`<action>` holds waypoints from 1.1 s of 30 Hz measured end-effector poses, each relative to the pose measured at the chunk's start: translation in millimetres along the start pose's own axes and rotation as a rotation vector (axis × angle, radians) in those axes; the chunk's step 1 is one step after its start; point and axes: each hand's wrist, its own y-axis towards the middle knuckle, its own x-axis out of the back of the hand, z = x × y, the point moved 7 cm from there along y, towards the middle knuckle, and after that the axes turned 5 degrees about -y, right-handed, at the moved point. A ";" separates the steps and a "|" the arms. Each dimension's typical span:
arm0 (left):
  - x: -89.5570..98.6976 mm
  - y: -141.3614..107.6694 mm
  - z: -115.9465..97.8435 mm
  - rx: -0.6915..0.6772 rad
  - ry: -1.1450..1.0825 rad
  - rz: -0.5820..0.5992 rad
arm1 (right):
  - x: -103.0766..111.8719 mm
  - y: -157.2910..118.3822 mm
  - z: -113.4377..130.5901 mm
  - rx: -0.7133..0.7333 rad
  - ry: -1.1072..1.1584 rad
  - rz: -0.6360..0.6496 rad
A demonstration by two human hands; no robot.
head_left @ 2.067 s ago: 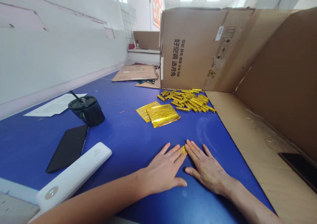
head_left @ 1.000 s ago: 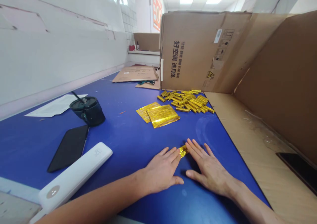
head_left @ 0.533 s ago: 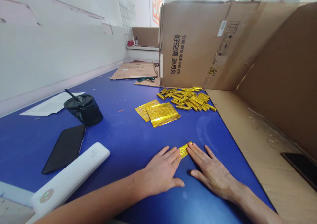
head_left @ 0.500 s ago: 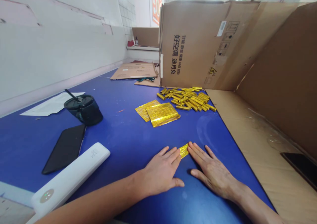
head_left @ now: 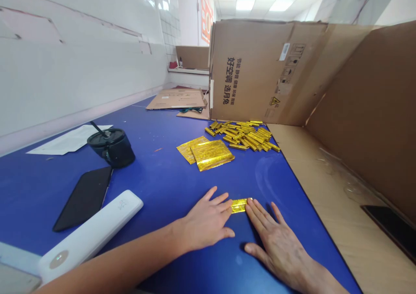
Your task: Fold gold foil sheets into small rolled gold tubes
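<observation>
The left hand (head_left: 204, 220) and right hand (head_left: 276, 244) lie flat, fingers spread and holding nothing, fingertips touching both ends of a small folded gold foil strip (head_left: 238, 205) on the blue table (head_left: 156, 177)

The foil strip (head_left: 238, 205) is gold, the tabletop (head_left: 156, 185) deep blue.

Small gold foil strip (head_left: 238, 205), looks folded flat though hard to tell, lies crosswise on the blue bench (head_left: 156, 177), ends touched by left hand (head_left: 204, 221) and right hand (head_left: 276, 246).
</observation>
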 end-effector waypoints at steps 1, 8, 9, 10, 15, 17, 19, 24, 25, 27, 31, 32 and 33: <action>-1.1 1.3 -2.7 0.013 -0.004 -0.009 | -0.8 -0.1 1.1 0.003 -0.007 -0.001; -20.0 0.8 -14.2 0.021 -0.115 0.052 | 0.1 2.2 -1.6 -0.014 -0.009 -0.019; -20.3 -1.8 -11.2 0.025 -0.124 0.061 | 0.5 2.5 -2.5 -0.021 -0.007 -0.016; -19.8 -4.6 -7.8 0.028 -0.133 0.070 | 0.8 2.9 -3.2 -0.028 -0.005 -0.011; -15.0 -15.3 2.8 0.034 -0.151 0.094 | 1.4 2.8 -7.5 -0.057 0.010 0.013; -14.8 -16.3 2.1 0.029 -0.148 0.095 | -0.7 0.9 -9.3 -0.057 0.023 0.031; -15.5 -16.1 0.8 0.026 -0.150 0.093 | -3.0 -1.1 -11.4 -0.054 0.040 0.041; -16.4 -9.3 5.3 0.027 -0.142 0.070 | -5.1 5.1 -18.0 -0.053 0.068 0.045; -16.1 -6.9 8.3 0.033 -0.132 0.065 | -4.8 8.8 -19.8 -0.057 0.069 0.048; -15.3 -2.2 14.6 0.049 -0.108 0.055 | -4.3 16.8 -24.2 -0.068 0.068 0.055; -15.2 2.2 19.7 0.049 -0.077 0.037 | -6.5 25.5 -38.0 -0.092 0.047 0.071; -15.6 2.0 19.6 0.050 -0.071 0.030 | -6.4 25.6 -43.1 -0.111 0.035 0.068; -16.1 1.4 19.1 0.051 -0.066 0.025 | -5.5 25.4 -47.8 -0.131 0.020 0.064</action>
